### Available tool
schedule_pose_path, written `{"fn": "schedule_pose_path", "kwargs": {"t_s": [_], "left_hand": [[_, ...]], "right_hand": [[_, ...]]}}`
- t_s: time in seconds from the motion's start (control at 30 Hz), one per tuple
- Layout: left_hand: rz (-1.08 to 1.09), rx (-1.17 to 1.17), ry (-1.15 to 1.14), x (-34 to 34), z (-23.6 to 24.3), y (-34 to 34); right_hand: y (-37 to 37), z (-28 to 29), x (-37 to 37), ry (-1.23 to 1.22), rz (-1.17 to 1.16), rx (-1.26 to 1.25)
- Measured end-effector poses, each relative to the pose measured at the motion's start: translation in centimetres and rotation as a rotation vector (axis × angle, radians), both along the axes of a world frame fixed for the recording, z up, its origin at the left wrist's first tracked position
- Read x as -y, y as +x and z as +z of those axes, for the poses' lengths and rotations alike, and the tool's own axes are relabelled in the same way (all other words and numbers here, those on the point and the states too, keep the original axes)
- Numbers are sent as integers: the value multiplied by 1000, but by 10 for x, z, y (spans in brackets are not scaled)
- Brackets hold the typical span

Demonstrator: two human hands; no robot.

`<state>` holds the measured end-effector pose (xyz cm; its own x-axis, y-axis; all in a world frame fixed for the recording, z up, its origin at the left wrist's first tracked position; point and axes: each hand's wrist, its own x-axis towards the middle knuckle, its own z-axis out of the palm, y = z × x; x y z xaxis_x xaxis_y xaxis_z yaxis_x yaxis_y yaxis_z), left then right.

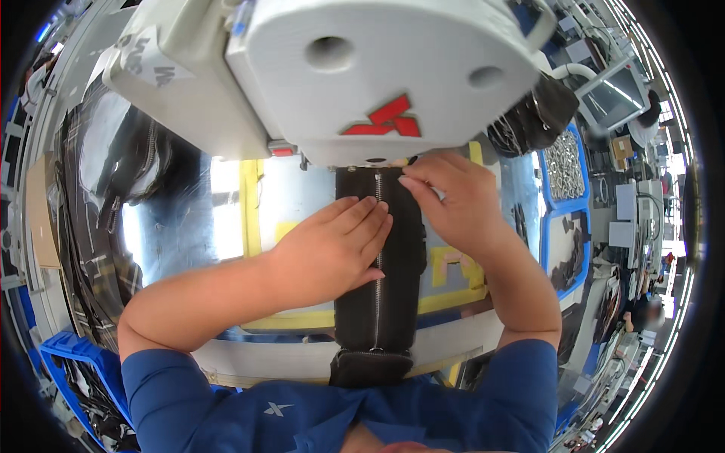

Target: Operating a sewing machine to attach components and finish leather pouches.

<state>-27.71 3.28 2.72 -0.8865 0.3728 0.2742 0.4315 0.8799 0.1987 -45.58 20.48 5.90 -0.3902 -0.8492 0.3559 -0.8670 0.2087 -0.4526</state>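
Note:
A long black fabric piece with a metal zipper down its middle runs from under the large white sewing machine head toward me. My left hand lies flat on it, fingers stretched together over the zipper, pressing nothing else. At the far right edge of the fabric, close below the machine head, my right hand is closed in a pinch of thumb and forefinger. What sits between those fingertips is too small to make out. The near end of the fabric hangs over the table's front edge against my shirt.
Yellow tape borders the work surface. Dark zippered pieces are heaped at the left. To the right stand blue bins, one holding small metal parts, beside a monitor. Another blue bin is at lower left.

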Motion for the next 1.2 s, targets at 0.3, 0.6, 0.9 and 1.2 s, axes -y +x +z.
{"fn": "schedule_pose_path", "kwargs": {"t_s": [0.3, 0.6, 0.9, 1.2], "left_hand": [[-9, -49, 53, -2, -5, -1], [-67, -73, 23, -4, -6, 1], [-66, -56, 62, -4, -5, 0], [-64, -57, 67, -4, -6, 0]], "right_hand": [[8, -22, 4, 3, 168, -164], [7, -18, 4, 83, 169, -47], [7, -15, 5, 122, 163, 20], [5, -10, 7, 179, 179, -18]]}}
